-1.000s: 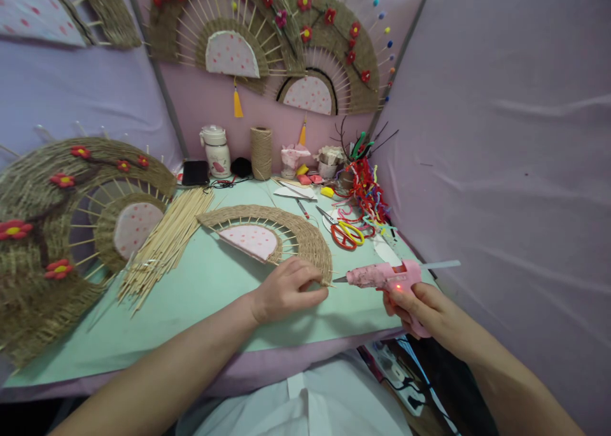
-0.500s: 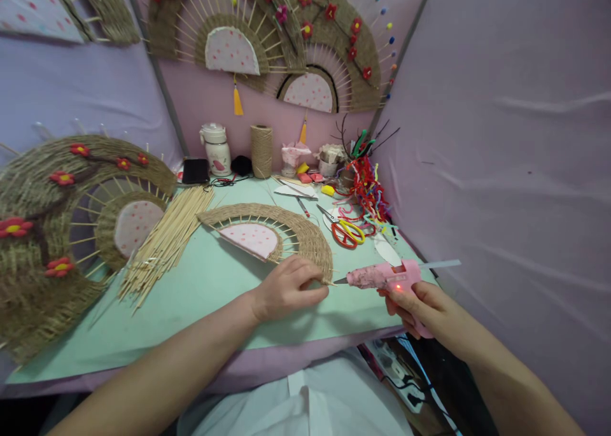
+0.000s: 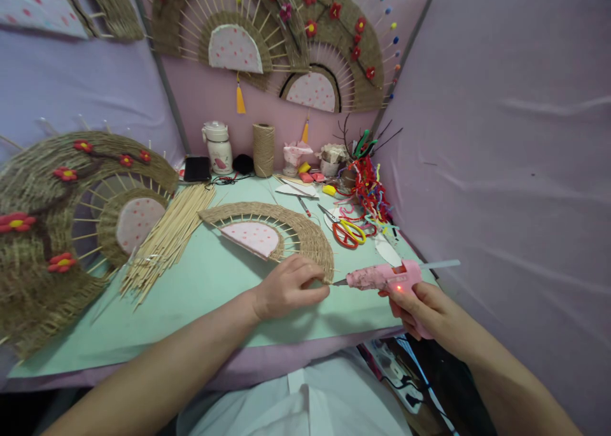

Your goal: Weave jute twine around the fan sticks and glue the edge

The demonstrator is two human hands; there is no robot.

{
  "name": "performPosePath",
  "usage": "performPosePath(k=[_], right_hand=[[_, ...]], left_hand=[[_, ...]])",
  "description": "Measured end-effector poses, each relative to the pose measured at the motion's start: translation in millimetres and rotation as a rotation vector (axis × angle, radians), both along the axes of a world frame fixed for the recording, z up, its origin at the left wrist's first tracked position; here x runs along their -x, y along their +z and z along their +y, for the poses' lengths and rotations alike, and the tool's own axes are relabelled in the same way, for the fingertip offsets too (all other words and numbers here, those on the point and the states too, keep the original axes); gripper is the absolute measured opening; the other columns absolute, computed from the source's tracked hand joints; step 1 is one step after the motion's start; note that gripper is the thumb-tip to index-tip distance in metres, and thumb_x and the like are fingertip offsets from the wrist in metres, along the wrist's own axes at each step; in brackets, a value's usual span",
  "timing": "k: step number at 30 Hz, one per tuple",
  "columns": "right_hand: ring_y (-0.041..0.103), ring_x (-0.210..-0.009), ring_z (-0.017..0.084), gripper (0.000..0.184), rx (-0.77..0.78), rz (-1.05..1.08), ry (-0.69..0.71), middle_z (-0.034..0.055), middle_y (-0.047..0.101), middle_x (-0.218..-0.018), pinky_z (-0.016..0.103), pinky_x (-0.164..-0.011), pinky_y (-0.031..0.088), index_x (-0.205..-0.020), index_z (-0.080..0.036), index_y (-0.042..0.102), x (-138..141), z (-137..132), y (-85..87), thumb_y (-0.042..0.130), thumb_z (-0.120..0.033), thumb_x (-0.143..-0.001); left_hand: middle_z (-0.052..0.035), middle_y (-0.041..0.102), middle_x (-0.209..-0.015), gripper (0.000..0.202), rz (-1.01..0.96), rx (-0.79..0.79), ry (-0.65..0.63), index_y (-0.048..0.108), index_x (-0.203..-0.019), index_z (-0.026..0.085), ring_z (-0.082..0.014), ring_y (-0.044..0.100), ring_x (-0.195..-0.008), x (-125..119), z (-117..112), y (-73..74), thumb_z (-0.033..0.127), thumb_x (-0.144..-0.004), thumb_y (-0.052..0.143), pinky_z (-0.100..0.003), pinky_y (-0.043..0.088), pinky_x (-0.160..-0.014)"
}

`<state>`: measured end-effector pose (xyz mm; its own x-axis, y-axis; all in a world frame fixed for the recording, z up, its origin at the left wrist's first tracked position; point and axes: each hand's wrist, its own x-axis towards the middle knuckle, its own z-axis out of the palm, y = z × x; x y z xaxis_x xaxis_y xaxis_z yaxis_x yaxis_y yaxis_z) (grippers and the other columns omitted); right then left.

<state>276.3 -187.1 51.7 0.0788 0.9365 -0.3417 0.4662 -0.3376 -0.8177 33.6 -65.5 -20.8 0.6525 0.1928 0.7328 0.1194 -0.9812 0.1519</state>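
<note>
A half-round fan point(image 3: 305, 226) woven from twine over thin sticks lies on the table, with a pink dotted panel point(image 3: 252, 237) at its centre. My left hand point(image 3: 291, 288) grips the fan's near right corner, fingers closed around it. In my right hand point(image 3: 415, 307) is a pink glue gun point(image 3: 382, 275), its small red light lit and a clear glue stick point(image 3: 442, 265) jutting from the back. The gun's nozzle points left and meets, or nearly meets, the fan's corner by my left fingertips. Any glue there is too small to make out.
Thin wooden sticks point(image 3: 167, 245) lie in a pile left of the fan, beside a larger flowered fan point(image 3: 62, 219). Scissors point(image 3: 348, 231) rest behind the glue gun. A twine spool point(image 3: 263, 151), a white bottle point(image 3: 217, 148) and red pipe cleaners point(image 3: 367, 188) stand along the back.
The whole view has shifted slightly. My hands, the fan and the glue gun keep almost the same positions, with the nozzle still at the corner.
</note>
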Motion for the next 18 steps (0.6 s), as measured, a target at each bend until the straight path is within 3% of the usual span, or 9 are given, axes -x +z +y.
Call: performPosePath(k=[13,18], right_hand=[[0.041,-0.042,0.01,0.055,-0.021,-0.057,0.006,-0.0034,0.043,-0.045,0.024,-0.043,0.032,-0.062,-0.019,0.048,-3.2,0.6,-3.0,0.044,-0.072,-0.074],[0.041,-0.042,0.01,0.054,-0.027,-0.07,0.019,-0.0035,0.044,-0.046,0.024,-0.043,0.031,-0.061,-0.019,0.046,-3.8,0.6,-2.2,0.044,-0.072,-0.075]], left_hand=[[-0.0049,0.063,-0.09,0.01,-0.005,-0.065,-0.003,0.062,-0.091,0.02,-0.0158,0.055,-0.088,0.1,-0.3,1.5,0.021,-0.087,0.053,-0.029,0.043,-0.079],[-0.0042,0.063,-0.091,0.009,-0.038,-0.2,-0.008,0.062,-0.09,0.021,-0.0169,0.054,-0.088,-0.3,1.0,1.9,0.018,-0.084,0.057,-0.03,0.043,-0.077]])
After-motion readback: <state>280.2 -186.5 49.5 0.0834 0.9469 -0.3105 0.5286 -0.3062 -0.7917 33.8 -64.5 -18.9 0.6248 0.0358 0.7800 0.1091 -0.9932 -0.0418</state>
